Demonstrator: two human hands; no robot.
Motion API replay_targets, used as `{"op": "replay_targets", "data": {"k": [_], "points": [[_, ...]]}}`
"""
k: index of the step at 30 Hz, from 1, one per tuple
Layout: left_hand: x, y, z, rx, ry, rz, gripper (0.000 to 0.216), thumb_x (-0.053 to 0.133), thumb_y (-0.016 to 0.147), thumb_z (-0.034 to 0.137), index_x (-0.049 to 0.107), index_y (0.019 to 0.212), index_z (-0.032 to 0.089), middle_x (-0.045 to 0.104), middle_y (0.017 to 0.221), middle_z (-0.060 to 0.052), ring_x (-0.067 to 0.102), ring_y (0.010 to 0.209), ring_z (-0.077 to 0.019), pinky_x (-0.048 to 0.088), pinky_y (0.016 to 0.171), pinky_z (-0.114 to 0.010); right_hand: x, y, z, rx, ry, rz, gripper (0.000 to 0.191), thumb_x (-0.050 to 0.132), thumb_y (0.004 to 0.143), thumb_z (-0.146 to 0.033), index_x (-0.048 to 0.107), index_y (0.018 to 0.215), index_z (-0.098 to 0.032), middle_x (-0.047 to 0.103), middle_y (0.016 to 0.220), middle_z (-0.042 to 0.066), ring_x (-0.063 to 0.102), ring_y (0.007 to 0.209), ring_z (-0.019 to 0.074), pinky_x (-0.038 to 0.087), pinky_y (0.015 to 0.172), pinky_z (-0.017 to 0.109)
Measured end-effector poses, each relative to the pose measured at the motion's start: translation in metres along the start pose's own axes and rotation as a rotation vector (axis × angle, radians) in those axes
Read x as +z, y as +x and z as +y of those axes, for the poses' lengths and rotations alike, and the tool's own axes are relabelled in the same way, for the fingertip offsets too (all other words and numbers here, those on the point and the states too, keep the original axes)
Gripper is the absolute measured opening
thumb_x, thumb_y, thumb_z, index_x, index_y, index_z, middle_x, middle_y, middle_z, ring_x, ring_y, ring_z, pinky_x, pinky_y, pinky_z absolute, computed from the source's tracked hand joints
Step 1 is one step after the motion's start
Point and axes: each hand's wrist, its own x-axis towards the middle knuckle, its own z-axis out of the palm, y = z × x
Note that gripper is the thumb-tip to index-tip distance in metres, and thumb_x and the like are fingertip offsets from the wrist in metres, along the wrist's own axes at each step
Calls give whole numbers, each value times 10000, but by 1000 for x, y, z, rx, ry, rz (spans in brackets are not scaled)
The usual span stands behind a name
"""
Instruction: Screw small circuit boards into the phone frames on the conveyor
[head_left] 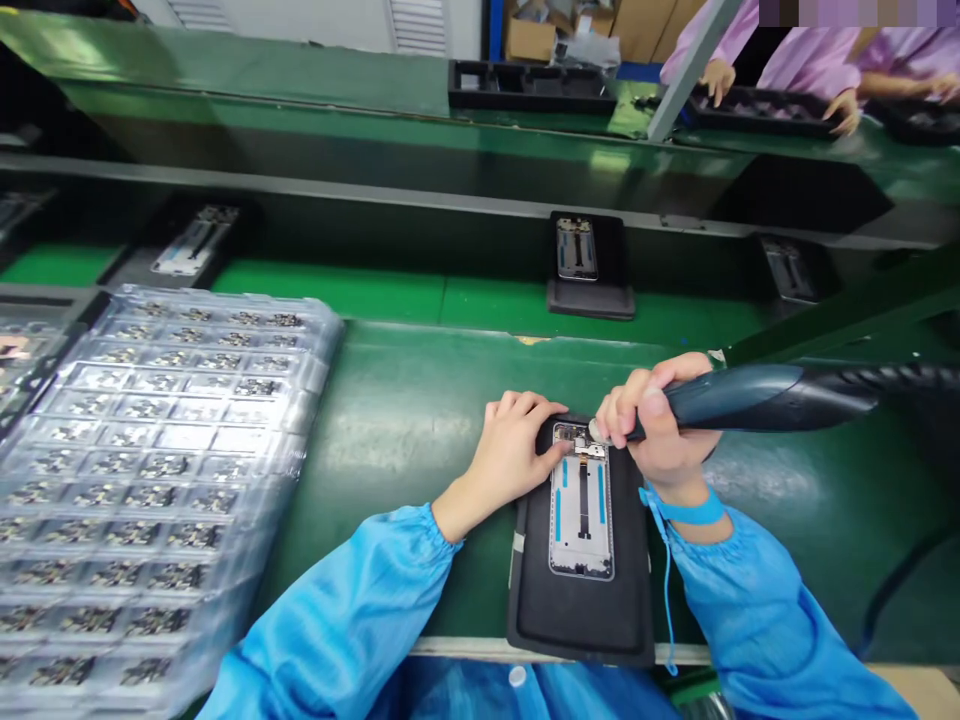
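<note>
An opened phone frame (583, 520), silver with blue strips and a dark ribbon cable, lies on a black foam tray (536, 590) in front of me. My left hand (517, 440) holds the frame's upper left corner, its thumb on the circuit board and its forefinger along the tray's top edge. In my right hand (664, 425) is a dark, corded handheld tool that looks like an electric screwdriver (757, 397). Its tip end is largely hidden by my fingers, over the upper right of the frame. A blue strap circles my right wrist.
At left, a clear plastic tray (202, 412) carries many small circuit boards. Behind the green bench, a line bears more phone frames on black trays, one being a phone frame (576, 250) near the middle. A green beam (847, 300) slants in from the right. People in pink sleeves work beyond.
</note>
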Motion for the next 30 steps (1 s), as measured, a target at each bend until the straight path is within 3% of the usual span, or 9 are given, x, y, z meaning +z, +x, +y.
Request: {"op": "replay_targets", "data": {"k": [16, 25, 28, 30], "points": [[0, 0, 4, 2, 13, -20, 483, 908, 1183, 354, 862, 1660, 293, 845, 1619, -96, 684, 1563, -381, 573, 1370, -604, 2, -2, 4, -17, -63, -9, 337, 950, 1196, -470, 647, 1117, -345, 636, 688, -128, 486, 382, 131, 513, 413, 293], [0, 3, 3, 16, 37, -15, 491, 887, 1191, 347, 843, 1677, 283, 846, 1635, -117, 712, 1590, -395, 613, 1383, -638, 2, -5, 5, 109, -66, 8, 421, 1013, 1168, -488, 628, 1113, -327, 624, 751, -132, 534, 437, 100, 556, 448, 265], [9, -11, 13, -16, 113, 51, 561, 828, 1228, 350, 773, 1771, 221, 773, 1782, -194, 685, 1708, -431, 615, 1423, -672, 3, -6, 7, 121, -83, 32, 461, 1030, 1150, -512, 615, 1097, -317, 613, 744, -133, 506, 435, 89, 560, 460, 265], [21, -37, 24, 17, 201, 104, 641, 756, 1260, 365, 689, 1853, 129, 668, 1911, -281, 629, 1816, -468, 573, 1490, -701, 4, -9, 8, 123, -100, 45, 483, 1041, 1134, -521, 608, 1088, -314, 620, 749, -128, 511, 439, 91, 558, 464, 272]]}}
